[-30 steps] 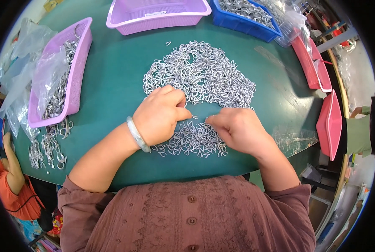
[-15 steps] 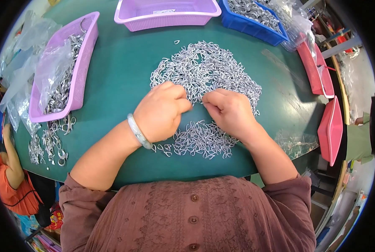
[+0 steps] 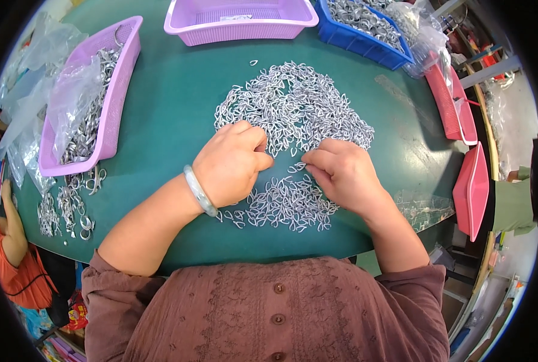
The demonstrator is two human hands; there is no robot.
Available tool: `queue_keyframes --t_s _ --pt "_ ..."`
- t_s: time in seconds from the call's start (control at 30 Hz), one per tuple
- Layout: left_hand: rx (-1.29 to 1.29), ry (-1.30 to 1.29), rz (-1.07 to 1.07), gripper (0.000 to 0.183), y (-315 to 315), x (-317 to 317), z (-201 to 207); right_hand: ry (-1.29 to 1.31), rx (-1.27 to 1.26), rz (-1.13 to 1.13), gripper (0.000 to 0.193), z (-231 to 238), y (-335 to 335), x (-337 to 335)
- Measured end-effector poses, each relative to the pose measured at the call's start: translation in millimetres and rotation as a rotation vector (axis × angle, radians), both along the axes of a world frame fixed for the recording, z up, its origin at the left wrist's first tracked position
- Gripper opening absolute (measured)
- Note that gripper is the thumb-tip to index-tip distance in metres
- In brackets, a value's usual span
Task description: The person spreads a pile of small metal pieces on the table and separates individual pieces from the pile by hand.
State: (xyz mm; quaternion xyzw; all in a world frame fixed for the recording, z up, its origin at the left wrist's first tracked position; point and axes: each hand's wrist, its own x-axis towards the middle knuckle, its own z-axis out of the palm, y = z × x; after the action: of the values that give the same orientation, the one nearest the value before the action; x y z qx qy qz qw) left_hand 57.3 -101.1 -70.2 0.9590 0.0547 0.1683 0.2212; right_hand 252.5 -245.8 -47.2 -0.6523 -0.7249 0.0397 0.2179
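Observation:
A large pile of small silvery teardrop-shaped metal loops (image 3: 293,99) is spread on the green table (image 3: 172,108). Nearer to me lies a smaller pile of the same loops (image 3: 293,204). My left hand (image 3: 229,160), wearing a pale bangle (image 3: 200,190), is closed at the large pile's near left edge, its curled fingers hiding whatever they hold. Across a narrow gap, my right hand (image 3: 344,172) has thumb and forefinger pinched together. A few loops (image 3: 296,167) lie beside those fingertips, between the piles; what is in the pinch is too small to make out.
A purple basket (image 3: 119,108) of metal parts and plastic bags stands left, with loose metal pieces (image 3: 70,208) near it. Another purple basket (image 3: 239,30) and a blue bin of metal rings (image 3: 365,47) stand at the back. Red trays (image 3: 471,193) line the right edge. A person in orange (image 3: 22,271) is far left.
My right hand has moved slightly nearer to me and to the right, away from the large pile. A few loops now show by its fingertips. My left hand has barely shifted.

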Motion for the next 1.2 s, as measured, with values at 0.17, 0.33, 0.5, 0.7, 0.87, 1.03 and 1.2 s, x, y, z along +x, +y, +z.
queue_keyframes --t_s 0.17,0.33,0.5,0.7,0.87,1.03,1.2 --pt "-0.033 -0.11 0.01 0.025 -2 3 -1 -0.059 -0.03 0.03 0.005 -6 0 -1" --pt "-0.052 -0.094 -0.013 0.027 -10 6 -3 0.034 0.002 -0.017 0.005 -5 0 -5" --pt "0.013 -0.087 -0.038 0.03 -14 8 -4 0.055 -0.077 -0.097 0.005 0 -2 -5" --pt "0.002 -0.098 -0.059 0.03 -15 8 -5 -0.078 -0.252 -0.091 0.003 9 -1 -6" --pt "0.002 -0.08 -0.074 0.029 -15 7 -4 -0.174 -0.433 -0.088 0.009 16 -2 -6" --pt "-0.002 -0.067 -0.055 0.03 -16 8 -6 -0.263 -0.461 -0.134 0.005 21 -4 -5" --pt "0.026 -0.076 -0.072 0.032 -18 9 -7 -0.226 -0.388 -0.136 0.005 19 -8 -1"
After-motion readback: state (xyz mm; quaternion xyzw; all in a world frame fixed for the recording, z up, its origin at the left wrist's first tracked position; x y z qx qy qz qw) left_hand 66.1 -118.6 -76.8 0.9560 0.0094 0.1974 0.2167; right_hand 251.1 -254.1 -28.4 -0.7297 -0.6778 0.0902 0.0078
